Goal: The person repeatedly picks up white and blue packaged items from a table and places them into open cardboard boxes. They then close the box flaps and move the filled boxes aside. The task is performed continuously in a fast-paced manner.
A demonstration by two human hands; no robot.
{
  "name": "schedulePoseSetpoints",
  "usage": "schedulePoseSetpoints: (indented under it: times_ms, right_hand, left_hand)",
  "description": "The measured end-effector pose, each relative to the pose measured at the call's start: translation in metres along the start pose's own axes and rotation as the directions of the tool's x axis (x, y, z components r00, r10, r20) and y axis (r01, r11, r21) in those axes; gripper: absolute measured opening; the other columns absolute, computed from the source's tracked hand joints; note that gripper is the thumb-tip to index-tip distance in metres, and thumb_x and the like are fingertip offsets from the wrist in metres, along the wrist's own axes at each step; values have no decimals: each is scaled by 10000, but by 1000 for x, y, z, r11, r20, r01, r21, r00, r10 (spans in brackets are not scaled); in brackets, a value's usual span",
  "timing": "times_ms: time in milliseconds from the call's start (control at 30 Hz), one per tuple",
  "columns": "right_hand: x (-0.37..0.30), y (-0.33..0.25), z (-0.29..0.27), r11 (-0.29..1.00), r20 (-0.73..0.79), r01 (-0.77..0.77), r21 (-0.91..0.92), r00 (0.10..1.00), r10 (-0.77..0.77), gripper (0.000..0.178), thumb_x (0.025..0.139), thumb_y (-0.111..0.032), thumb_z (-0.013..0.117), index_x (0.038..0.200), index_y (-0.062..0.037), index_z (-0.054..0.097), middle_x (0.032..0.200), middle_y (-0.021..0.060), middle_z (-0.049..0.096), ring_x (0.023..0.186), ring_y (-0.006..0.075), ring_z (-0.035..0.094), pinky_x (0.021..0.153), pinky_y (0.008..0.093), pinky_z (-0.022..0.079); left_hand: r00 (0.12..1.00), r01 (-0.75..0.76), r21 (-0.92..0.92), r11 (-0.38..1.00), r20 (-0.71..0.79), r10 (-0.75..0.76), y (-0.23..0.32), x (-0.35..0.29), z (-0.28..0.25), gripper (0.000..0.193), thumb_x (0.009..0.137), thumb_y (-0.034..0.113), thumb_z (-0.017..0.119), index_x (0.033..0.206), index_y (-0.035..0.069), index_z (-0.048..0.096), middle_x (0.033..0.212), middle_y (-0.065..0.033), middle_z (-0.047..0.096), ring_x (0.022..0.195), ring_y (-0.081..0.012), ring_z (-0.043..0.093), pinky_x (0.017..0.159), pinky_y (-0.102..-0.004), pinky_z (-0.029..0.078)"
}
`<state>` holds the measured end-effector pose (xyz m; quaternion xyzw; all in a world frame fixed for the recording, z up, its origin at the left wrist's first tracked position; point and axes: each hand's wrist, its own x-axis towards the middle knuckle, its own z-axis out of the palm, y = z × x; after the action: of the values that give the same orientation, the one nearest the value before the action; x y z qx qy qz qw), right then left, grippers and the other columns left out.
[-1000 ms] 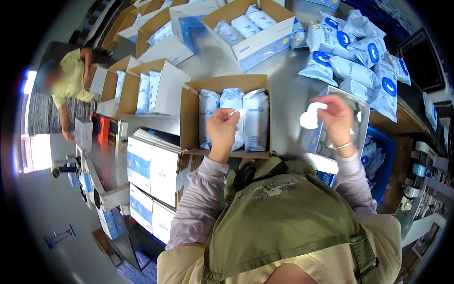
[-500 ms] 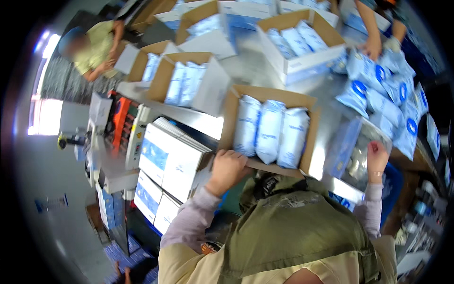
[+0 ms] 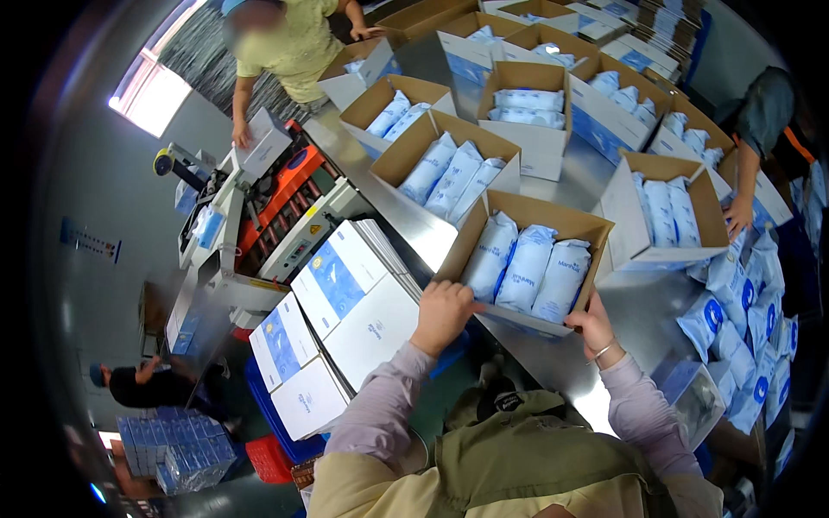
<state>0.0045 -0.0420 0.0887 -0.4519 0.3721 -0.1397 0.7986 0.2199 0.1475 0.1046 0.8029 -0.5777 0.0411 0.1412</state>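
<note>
An open cardboard box [image 3: 553, 214], white outside and brown inside, sits at the near edge of the metal table in front of me. Three light-blue pouches [image 3: 523, 269] stand in it side by side. My left hand [image 3: 445, 312] is closed on the box's near left corner, thumb along the near wall. At the near right corner my right hand [image 3: 592, 326] grips the box wall between thumb and fingers. Part of the right fingers is hidden behind the wall.
Filled open boxes [image 3: 654, 207] crowd the table beyond. Loose pouches [image 3: 751, 319] are heaped at the right beside a co-worker's hand [image 3: 738, 216]. Flat cartons [image 3: 345, 285] are stacked at left, near an orange-and-white roller machine [image 3: 298, 203] and another person [image 3: 289, 52].
My right hand has come from beside the clear-topped container at the right onto the box's right corner. The left hand stays on the box. The whole view has shifted and turned.
</note>
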Motion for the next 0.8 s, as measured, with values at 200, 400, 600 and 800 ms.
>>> schedulePoseSetpoints:
  times_ms: [200,400,600,800]
  right_hand:
    - [104,28,54,972,-96,226,-66,968,-232,883,576,59,569,1403,9,266,1159,130,507,976,238,532,751,295,476]
    - [140,-15,77,991,-26,89,-104,995,-92,790,624,53,545,1382,-53,350,1080,103,545,876,215,559,682,297,491]
    - [113,-4,50,909,-155,330,-255,914,-375,729,810,-195,689,1401,-20,301,1320,129,436,1247,230,395,1061,359,283]
    - [12,-22,40,864,194,477,-161,874,-446,728,814,-211,675,1410,-35,295,1369,136,395,1308,237,344,1082,352,240]
  left_hand:
    - [730,417,-170,893,-524,-440,-101,-14,18,861,602,177,813,1342,55,390,1407,-236,352,1272,-403,354,1036,-495,292]
    - [717,620,145,771,296,-631,-80,-144,85,975,583,261,812,1396,51,316,1427,-281,293,1366,-415,222,1074,-555,230]
    - [867,400,-180,898,-243,-435,-103,-198,49,627,618,-38,667,1223,81,557,1250,-191,550,1188,-355,502,992,-426,407]
    - [556,286,-588,756,-541,-631,-26,-226,-295,288,794,209,714,925,-42,665,890,-160,679,780,-209,654,701,-301,523]
